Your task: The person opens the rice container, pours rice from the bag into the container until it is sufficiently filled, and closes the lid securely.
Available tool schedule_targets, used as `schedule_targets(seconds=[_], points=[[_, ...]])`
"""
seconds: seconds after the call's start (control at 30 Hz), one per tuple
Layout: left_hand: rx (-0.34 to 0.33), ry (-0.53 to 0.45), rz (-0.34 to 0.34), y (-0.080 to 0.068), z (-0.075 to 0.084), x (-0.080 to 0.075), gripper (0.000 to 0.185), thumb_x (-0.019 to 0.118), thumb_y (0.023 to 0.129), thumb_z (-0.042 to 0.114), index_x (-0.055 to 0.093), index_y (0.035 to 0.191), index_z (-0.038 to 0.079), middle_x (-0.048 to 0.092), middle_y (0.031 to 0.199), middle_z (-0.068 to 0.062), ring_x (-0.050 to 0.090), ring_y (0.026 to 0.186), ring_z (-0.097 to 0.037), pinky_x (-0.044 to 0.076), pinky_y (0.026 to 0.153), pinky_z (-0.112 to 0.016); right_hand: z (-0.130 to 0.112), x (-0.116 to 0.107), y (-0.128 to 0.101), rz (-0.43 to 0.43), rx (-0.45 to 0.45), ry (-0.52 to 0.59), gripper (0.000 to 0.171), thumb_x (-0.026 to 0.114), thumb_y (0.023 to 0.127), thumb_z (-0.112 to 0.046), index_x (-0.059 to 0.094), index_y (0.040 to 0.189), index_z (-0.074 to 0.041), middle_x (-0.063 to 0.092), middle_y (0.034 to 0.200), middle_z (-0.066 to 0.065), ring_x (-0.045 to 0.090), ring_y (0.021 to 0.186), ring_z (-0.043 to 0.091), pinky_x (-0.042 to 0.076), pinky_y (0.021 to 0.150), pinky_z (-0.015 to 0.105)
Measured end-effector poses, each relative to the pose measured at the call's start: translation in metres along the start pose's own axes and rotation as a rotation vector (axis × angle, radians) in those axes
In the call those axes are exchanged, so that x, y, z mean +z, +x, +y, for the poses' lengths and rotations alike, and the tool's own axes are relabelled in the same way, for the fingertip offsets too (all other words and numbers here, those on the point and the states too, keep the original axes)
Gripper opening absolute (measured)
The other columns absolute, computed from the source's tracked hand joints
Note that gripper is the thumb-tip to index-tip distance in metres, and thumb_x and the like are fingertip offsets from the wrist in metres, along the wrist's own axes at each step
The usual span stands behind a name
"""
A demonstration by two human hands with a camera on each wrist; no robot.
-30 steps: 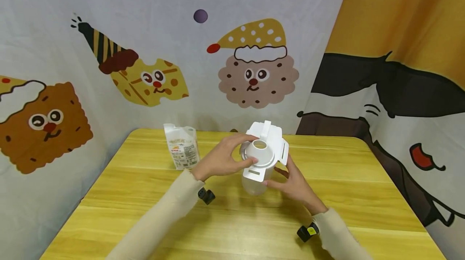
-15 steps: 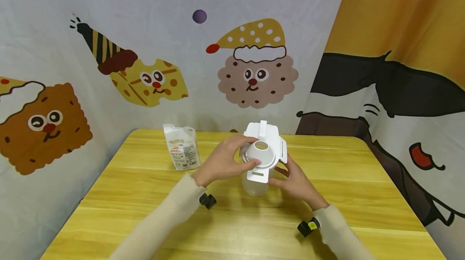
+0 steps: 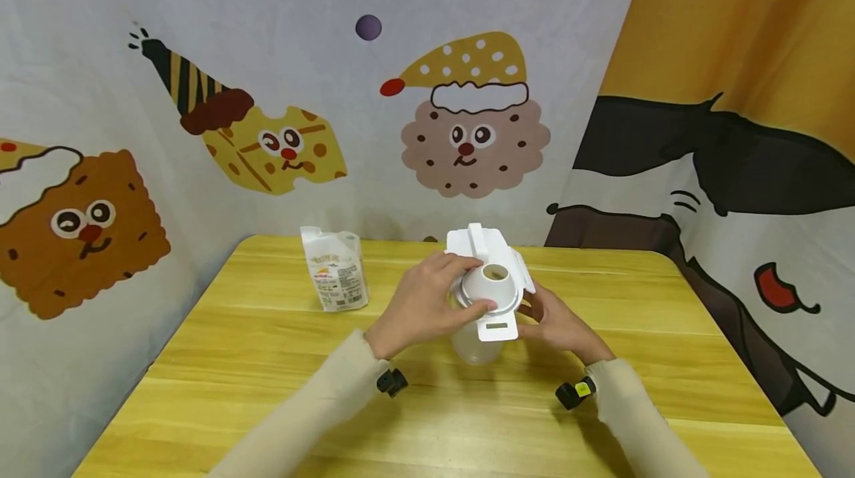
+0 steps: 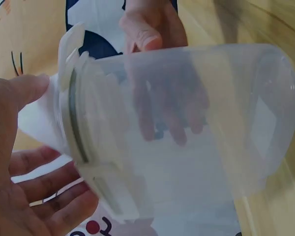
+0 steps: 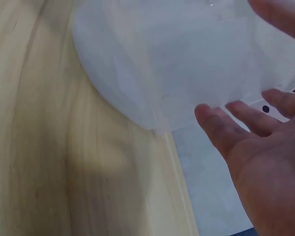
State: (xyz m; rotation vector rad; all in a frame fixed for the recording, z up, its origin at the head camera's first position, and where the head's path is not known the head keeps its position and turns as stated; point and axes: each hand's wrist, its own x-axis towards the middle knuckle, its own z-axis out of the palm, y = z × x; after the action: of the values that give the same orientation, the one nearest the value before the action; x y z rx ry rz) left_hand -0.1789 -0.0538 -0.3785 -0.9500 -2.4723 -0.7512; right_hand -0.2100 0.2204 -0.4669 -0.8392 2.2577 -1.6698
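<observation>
While the small printed bag (image 3: 336, 277) stands alone on the yellow counter (image 3: 234, 359), at about ten o'clock from the work and well apart from it, nothing crowds the hands. The left hand (image 3: 427, 305) curls its fingers (image 3: 477, 305) round the white funnel-shaped lid (image 3: 490, 286) atop the clear plastic container (image 3: 476, 344), which stands mid-counter. A level, even press on the rim would seat the lid best, I judge, with its open clip flaps (image 3: 497, 328) kept free. At three o'clock, the right hand (image 3: 559, 326) steadies the container's wall, fingers (image 4: 145, 37) loosely curved against it. Behind hangs a cartoon curtain (image 3: 467, 136). Nothing blocks either hand.
</observation>
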Motion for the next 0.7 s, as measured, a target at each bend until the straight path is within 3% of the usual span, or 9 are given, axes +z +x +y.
schedule_targets(seconds=[0.13,0.3,0.5,0.57,0.7], points=[[0.001,-0.077,-0.06,0.001,-0.004,-0.005,0.056,0.076,0.09,0.051,0.066,0.134,0.019,0.069,0.127,0.001,0.063,0.11,-0.014,0.057,0.09,-0.031,0.0,0.001,-0.002,0.009,-0.018,0.028,0.094,0.082,0.085,-0.008,0.027,0.162,-0.014,0.038,0.161,0.014,0.046,0.138,-0.003,0.044,0.109,0.017],[-0.036,-0.235,-0.101,0.004,-0.015,-0.01,0.048,0.076,0.092,0.044,0.067,0.132,0.018,0.066,0.13,0.002,0.058,0.12,-0.016,0.052,0.102,-0.039,-0.001,0.008,-0.007,0.066,-0.059,0.018,0.101,0.084,0.083,-0.005,0.024,0.163,-0.019,0.035,0.164,0.0,0.036,0.144,-0.004,0.041,0.111,0.016],[-0.075,-0.285,-0.11,0.008,-0.031,-0.01,0.051,0.076,0.092,0.041,0.066,0.135,0.015,0.06,0.142,-0.003,0.052,0.137,-0.023,0.043,0.115,-0.05,-0.005,0.024,-0.012,0.185,-0.029,-0.026,0.112,0.089,0.076,-0.005,0.021,0.164,-0.025,0.033,0.164,0.011,0.038,0.14,-0.007,0.041,0.11,0.015],[-0.07,-0.287,-0.13,0.008,-0.035,-0.01,0.053,0.076,0.092,0.041,0.065,0.136,0.014,0.059,0.146,-0.005,0.049,0.142,-0.026,0.04,0.119,-0.051,-0.006,0.029,-0.013,0.213,-0.012,-0.029,0.112,0.089,0.076,-0.006,0.021,0.164,-0.025,0.033,0.164,0.011,0.039,0.142,-0.002,0.042,0.113,0.021],[-0.027,-0.275,-0.162,0.008,-0.042,-0.009,0.047,0.076,0.093,0.04,0.07,0.131,0.013,0.06,0.145,-0.007,0.049,0.143,-0.027,0.04,0.119,-0.048,-0.008,0.037,-0.014,0.24,-0.002,-0.028,0.108,0.088,0.079,-0.007,0.022,0.163,-0.022,0.033,0.165,0.011,0.035,0.15,0.022,0.04,0.117,0.048]])
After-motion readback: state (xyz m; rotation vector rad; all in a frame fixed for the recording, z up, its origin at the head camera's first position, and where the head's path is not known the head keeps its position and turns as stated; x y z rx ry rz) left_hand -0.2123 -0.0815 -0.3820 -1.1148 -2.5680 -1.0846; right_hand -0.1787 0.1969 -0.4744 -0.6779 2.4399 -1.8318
